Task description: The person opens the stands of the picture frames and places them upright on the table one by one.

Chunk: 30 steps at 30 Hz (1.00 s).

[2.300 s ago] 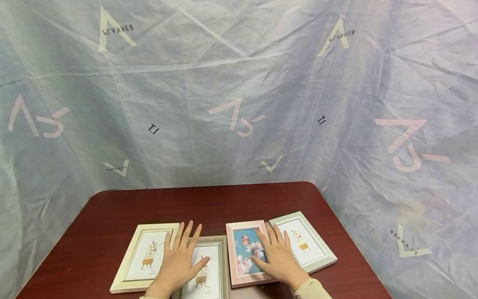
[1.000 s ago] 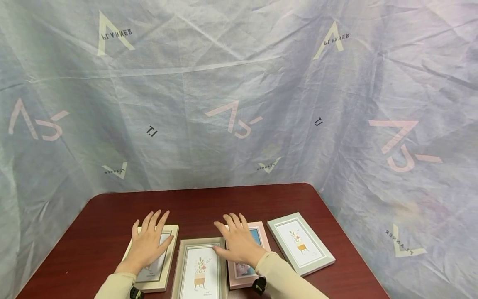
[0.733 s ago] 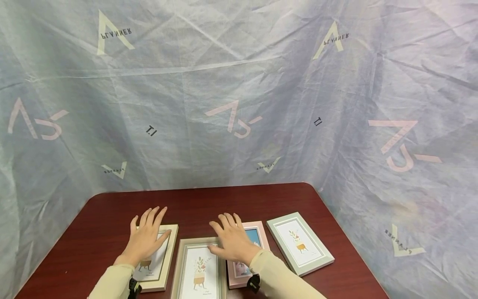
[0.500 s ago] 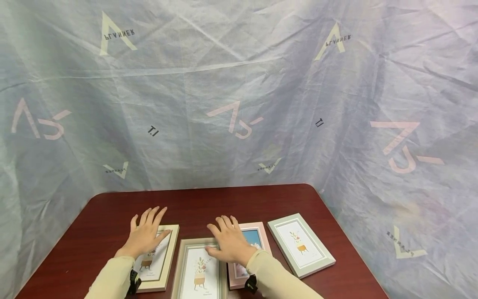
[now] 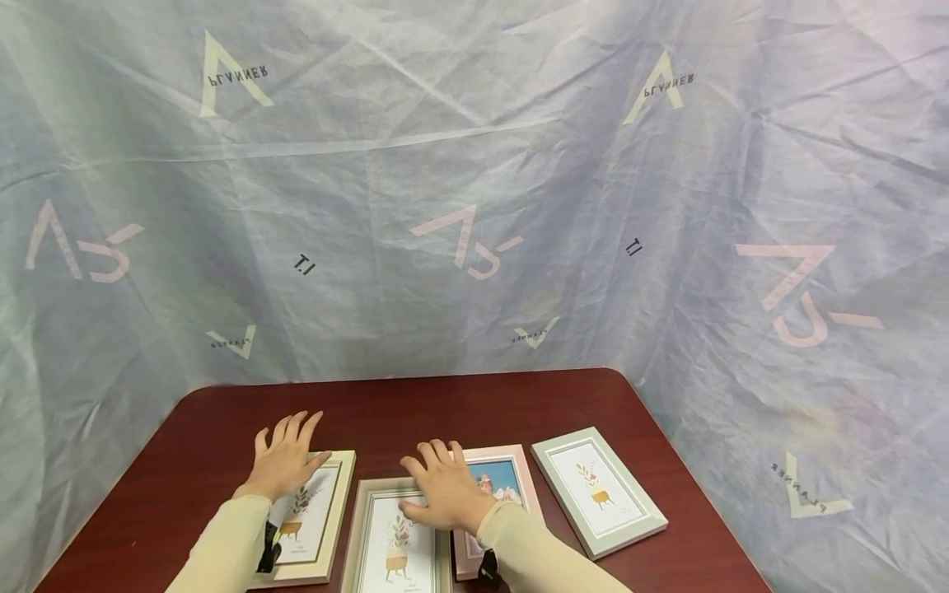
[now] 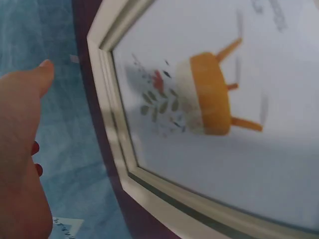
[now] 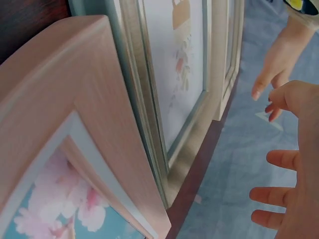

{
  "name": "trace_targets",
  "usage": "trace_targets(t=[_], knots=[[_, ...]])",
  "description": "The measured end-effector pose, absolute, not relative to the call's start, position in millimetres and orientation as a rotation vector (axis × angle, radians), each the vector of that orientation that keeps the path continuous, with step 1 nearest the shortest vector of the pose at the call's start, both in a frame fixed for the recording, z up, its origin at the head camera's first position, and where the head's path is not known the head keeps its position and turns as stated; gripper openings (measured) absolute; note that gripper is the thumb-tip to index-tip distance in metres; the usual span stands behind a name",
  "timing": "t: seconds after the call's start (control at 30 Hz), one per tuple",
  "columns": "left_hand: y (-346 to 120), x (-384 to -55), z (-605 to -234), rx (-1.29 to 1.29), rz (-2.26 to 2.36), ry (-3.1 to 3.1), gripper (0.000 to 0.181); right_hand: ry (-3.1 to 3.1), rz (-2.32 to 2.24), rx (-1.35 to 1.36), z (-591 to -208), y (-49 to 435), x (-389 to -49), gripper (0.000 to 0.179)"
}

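Four picture frames lie face up in a row. My left hand (image 5: 285,465), fingers spread, is over the upper left of the cream picture frame (image 5: 304,527); in the left wrist view a gap shows between the hand (image 6: 22,124) and that frame (image 6: 107,114). My right hand (image 5: 445,490) is above the neighbouring edges of the champagne-coloured frame (image 5: 393,556) and the pink frame (image 5: 507,482), hiding part of both. Its fingers are loosely bent and hold nothing. In the right wrist view this hand (image 7: 304,164) is apart from the frames. Farthest right lies the tilted pale green frame (image 5: 596,494).
The dark red table (image 5: 415,412) stretches behind the frames to a rounded back edge. Grey printed cloth (image 5: 474,165) hangs round its back and sides. Black bands (image 5: 268,550) sit on both wrists, over cream sleeves (image 5: 230,543).
Both hands have moved left: the left onto the cream frame's side, the right from the pink and pale green frames toward the champagne one. The frames stay about where they were.
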<state>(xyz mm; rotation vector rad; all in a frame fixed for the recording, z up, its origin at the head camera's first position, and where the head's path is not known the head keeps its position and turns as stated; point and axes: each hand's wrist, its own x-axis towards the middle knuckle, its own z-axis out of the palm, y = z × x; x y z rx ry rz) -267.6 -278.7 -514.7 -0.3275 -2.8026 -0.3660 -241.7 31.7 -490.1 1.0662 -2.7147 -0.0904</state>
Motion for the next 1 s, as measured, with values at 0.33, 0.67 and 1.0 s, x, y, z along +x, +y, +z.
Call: trace_targets(t=[0.33,0.67,1.0], knots=[[-292.8,-272.8,-523.9,-0.18,-0.475,-3.045,0.074,-2.765,-0.137,1.109,-497.1,24.4,-241.9,0.06],[-301.1,-273.6,-538.6,-0.091,-0.445,-3.144,0.066,-2.809,-0.13,1.13,-503.3,20.0,-237.6,0.06],[-303.6,-277.0,-548.8,-0.091,-0.517,-3.162,0.054,-2.753,-0.154,1.155,-511.8,18.0,-237.7,0.059]])
